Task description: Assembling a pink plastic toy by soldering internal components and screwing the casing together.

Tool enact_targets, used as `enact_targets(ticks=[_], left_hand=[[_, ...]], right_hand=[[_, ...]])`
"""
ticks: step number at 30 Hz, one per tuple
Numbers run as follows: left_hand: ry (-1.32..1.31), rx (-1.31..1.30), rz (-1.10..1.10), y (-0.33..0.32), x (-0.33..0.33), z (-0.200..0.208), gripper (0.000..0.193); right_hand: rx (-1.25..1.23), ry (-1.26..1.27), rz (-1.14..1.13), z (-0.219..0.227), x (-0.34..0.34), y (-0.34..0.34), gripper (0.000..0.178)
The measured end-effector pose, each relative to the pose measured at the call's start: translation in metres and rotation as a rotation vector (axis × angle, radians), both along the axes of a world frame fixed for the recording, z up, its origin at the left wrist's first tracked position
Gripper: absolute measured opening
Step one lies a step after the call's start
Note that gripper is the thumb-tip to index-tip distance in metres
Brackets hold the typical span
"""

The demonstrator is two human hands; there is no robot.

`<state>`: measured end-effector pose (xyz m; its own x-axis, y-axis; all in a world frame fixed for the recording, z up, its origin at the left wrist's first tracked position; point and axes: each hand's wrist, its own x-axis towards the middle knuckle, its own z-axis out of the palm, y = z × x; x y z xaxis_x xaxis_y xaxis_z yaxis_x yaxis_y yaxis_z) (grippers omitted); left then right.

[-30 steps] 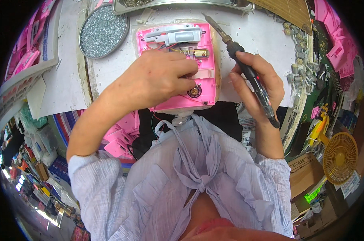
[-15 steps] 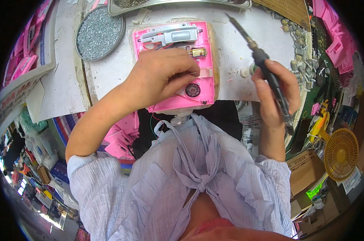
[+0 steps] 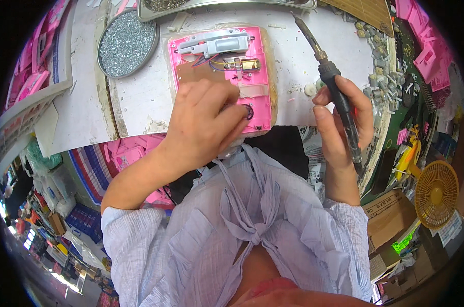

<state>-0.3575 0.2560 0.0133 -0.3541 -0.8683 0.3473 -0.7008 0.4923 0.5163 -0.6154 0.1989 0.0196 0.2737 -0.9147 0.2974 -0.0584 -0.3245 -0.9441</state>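
Note:
A pink plastic housing (image 3: pixel 260 82) lies open on a padded, plastic-wrapped block. Over its lower left part is my left hand (image 3: pixel 199 123), fingers curled in, thumb and fingertips beside a small round black speaker (image 3: pixel 249 112). What the fingertips hold, if anything, is hidden. A flat brown board (image 3: pixel 204 72) shows just above the knuckles. Farther up the housing sit a grey plastic mechanism (image 3: pixel 224 47) and a small metal motor (image 3: pixel 250 64) with thin wires. My right hand (image 3: pixel 336 146) grips a soldering iron (image 3: pixel 338 94), its tip pointing up and away from the housing.
A round dish of small screws (image 3: pixel 128 43) stands at the left, a metal tray (image 3: pixel 232 11) at the far edge. Many small motors (image 3: pixel 379 66) are heaped to the right. Pink parts lie in a crate (image 3: pixel 63 46) at far left. A yellow fan (image 3: pixel 436 194) stands lower right.
My left hand has moved down toward me from the middle of the housing, and the brown board has come into view there. My right hand has shifted slightly left with the soldering iron.

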Motion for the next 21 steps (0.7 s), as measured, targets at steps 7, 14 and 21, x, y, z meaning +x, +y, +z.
enact_targets(ticks=[7,14,21], left_hand=[[-0.067,0.091,0.035,-0.007,-0.005,0.005,0.032],[-0.083,-0.047,-0.193,-0.004,0.009,-0.002,0.031],[-0.034,-0.042,-0.154,0.006,0.018,-0.006,0.031]], right_hand=[[-0.001,0.009,-0.004,0.006,-0.001,0.005,0.048],[-0.009,0.038,-0.04,0.006,-0.007,0.007,0.047],[-0.028,0.077,-0.051,0.008,-0.009,0.003,0.046]])
